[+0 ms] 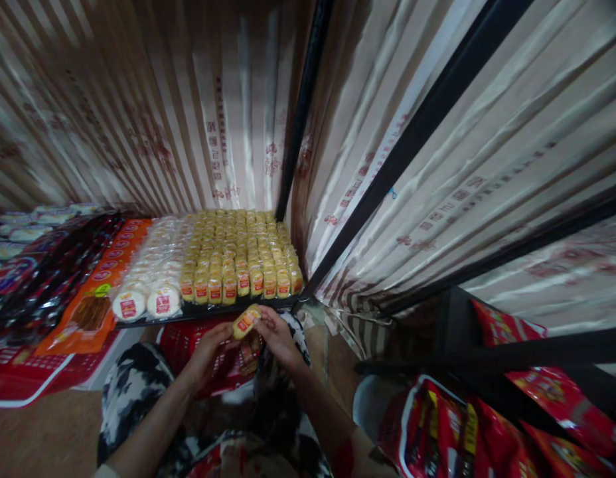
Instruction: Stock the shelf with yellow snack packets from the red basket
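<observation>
– Grip status?
– On my feed, lower centre: left hand [212, 346] and right hand [279, 337] each pinch one end of a red-labelled yellow snack packet [245, 322], tilted.
– Around it?
– I log rows of matching yellow packets [237, 255] just above, white round packs [162, 301] left of those, red basket [181, 340] below.

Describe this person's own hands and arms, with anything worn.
The left hand and right hand wear no visible gloves or watch. Both forearms are bare. A pale sleeve edge shows on the left arm; darker mottled cloth sits near the right elbow.
</observation>
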{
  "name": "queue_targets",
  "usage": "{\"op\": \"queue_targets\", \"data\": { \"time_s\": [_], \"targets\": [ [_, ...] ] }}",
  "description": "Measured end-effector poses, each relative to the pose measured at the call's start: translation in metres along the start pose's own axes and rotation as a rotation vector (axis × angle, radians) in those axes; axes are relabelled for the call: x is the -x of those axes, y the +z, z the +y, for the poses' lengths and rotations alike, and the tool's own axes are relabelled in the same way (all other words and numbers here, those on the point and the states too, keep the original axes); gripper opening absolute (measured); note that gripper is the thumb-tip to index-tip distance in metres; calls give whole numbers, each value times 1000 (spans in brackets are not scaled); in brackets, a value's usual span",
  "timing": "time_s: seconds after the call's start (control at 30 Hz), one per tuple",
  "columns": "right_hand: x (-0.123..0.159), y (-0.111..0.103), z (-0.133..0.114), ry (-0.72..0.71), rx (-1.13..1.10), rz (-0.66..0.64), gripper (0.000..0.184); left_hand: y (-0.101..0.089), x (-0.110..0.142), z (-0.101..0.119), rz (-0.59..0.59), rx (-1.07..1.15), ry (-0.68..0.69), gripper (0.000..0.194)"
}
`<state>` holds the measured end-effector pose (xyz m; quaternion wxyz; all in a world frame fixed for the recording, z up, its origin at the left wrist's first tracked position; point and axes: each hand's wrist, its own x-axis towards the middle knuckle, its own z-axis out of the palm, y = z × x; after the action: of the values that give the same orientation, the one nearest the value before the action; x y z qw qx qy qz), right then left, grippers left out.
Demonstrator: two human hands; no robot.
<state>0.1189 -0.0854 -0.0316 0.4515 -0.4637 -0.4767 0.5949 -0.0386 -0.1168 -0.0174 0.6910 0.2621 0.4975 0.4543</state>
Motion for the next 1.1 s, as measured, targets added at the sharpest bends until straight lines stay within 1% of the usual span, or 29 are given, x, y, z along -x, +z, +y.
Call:
{"op": "queue_targets", "data": {
  "time_s": [0.03,0.1,0.17,0.23,0.3,0.4,0.43,0.57,0.63,0.7,0.8,0.93,1.1],
  "targets": [
    [-3,-1,0,-8,18,2,33,-1,-2,1,26,-110,37,32],
    [-10,-2,1,-37,83,14,33,-2,-8,3,113,-381,139,32],
    [-16,-3,2,-94,203,35,34,-3,-13,4,180,-669,292,27],
    [-19,-4,0,-173,355,49,34,-1,-17,5,185,-876,451,26],
    [-21,-5,-6,-248,502,43,35,4,-19,5,208,-970,580,28],
    [-24,-4,-18,-341,665,28,35,13,-21,4,342,-998,719,28],
    [-25,-3,-21,-371,700,25,36,16,-22,3,367,-1000,747,27],
    [-35,0,-25,-458,756,42,37,21,-29,-5,342,-999,798,26],
    [-40,2,-21,-461,767,58,38,22,-30,-10,355,-996,825,29],
    [-44,4,-18,-452,782,60,38,22,-31,-13,334,-999,828,30],
    [-47,7,-14,-442,814,57,39,22,-31,-17,255,-1024,769,31],
    [-49,12,-12,-423,818,96,40,23,-35,-20,236,-1086,696,41],
    [-53,13,-10,-418,823,128,45,24,-41,-25,204,-1130,693,45]
  ]
}}
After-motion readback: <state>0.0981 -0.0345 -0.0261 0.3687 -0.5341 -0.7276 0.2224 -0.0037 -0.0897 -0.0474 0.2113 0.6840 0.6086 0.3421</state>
